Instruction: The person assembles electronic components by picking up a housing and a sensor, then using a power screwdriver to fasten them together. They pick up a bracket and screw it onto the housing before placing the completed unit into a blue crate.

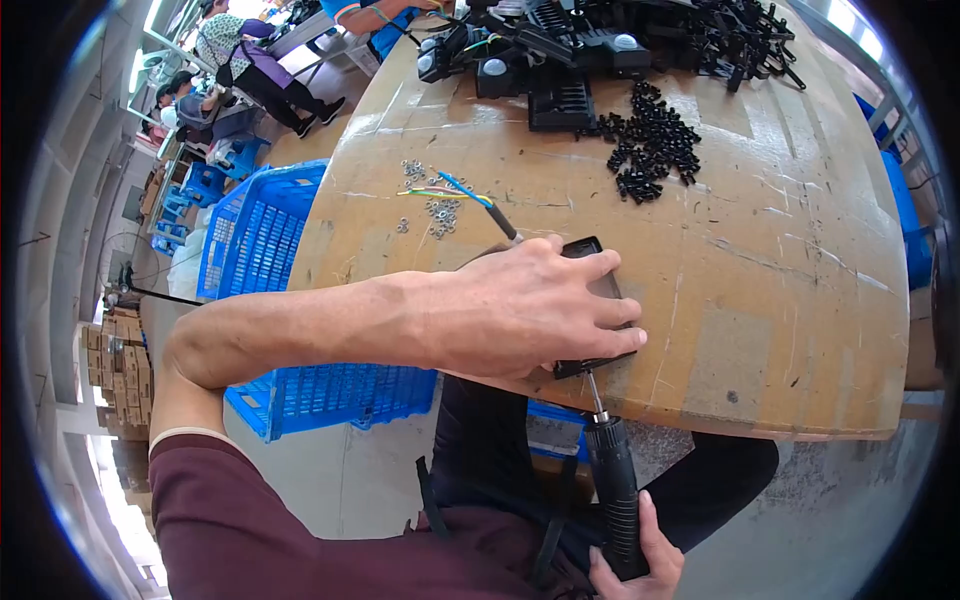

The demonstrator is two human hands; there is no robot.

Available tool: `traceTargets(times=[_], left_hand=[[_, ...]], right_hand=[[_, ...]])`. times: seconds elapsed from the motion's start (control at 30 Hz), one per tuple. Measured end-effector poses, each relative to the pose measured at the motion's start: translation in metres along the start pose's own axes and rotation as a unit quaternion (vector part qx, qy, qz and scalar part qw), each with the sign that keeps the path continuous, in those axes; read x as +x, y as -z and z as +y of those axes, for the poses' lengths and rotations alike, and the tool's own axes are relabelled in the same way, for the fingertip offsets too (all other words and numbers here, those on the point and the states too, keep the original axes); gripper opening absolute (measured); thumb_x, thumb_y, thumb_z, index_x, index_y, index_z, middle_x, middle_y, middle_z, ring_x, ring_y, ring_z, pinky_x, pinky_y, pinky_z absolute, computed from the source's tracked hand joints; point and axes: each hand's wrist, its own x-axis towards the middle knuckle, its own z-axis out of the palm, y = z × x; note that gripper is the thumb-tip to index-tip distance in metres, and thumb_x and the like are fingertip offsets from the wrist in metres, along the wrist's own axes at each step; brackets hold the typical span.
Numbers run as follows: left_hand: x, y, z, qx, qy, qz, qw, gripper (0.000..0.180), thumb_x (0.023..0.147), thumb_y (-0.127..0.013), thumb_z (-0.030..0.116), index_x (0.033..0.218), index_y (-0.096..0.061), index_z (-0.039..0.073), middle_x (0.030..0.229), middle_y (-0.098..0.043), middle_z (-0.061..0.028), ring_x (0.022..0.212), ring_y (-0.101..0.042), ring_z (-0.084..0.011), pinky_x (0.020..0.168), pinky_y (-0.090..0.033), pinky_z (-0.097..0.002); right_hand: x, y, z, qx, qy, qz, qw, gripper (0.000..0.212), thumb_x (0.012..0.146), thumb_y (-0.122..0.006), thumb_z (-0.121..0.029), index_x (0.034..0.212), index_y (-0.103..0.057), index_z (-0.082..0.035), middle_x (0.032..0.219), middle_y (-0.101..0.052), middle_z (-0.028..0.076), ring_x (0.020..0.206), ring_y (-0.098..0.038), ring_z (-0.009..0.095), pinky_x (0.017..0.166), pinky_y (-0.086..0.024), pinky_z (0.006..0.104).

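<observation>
My left hand (515,300) reaches across from the left and presses a black plastic housing (584,248) onto the table, its fingers wrapped over the top. Most of the housing is hidden beneath that hand. In my right hand (645,560) is a black electric screwdriver (612,475), held upright from below the table's edge. Its metal bit points up at the near end of the housing and appears to touch it. A grey cable (503,222) with blue, yellow-green and brown wire ends sticks out beyond my left hand. Small metal nuts (441,213) are scattered beside the wires.
A heap of small black parts (650,145) lies farther back on the cardboard-covered table (735,330). Black housings (560,100) and black brackets (745,45) are piled at the far edge. Blue crates (265,235) stand at the left. Other people work in the background.
</observation>
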Motion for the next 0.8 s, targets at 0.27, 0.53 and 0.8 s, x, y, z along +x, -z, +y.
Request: traceTargets(times=[0.27,0.53,0.8], left_hand=[[0.0,0.005,0.005,-0.003,0.006,-0.014,1.0,0.08,0.077,-0.09,0.043,0.146,-0.058,0.02,0.15,-0.058,-0.0022,0.14,-0.051,-0.0404,0.098,-0.058,-0.0544],[0.006,0.008,0.003,-0.011,0.014,-0.031,0.999,0.084,0.074,-0.091,0.032,0.15,-0.056,0.02,0.152,-0.057,-0.001,0.141,-0.05,-0.0388,0.102,-0.056,-0.0516],[-0.001,0.012,0.006,0.009,-0.011,-0.003,1.0,0.08,0.073,-0.089,0.024,0.146,-0.057,0.018,0.148,-0.057,-0.0001,0.128,-0.056,-0.0322,0.093,-0.058,-0.0472]], right_hand=[[0.011,0.01,-0.028,0.388,-0.225,-0.009,0.894,0.077,0.087,-0.083,-0.01,0.158,-0.052,-0.005,0.128,-0.071,0.011,0.113,-0.067,0.019,0.096,-0.053,0.0294],[0.019,0.012,0.002,0.654,-0.323,-0.103,0.676,0.083,0.078,-0.077,-0.013,0.15,-0.039,0.004,0.079,-0.061,0.023,0.04,-0.05,0.018,0.036,-0.041,0.0286],[0.004,-0.001,0.003,0.761,-0.262,-0.1,0.585,0.067,0.085,-0.073,-0.01,0.143,-0.041,0.002,0.081,-0.058,0.02,0.043,-0.052,0.018,0.036,-0.039,0.0275]])
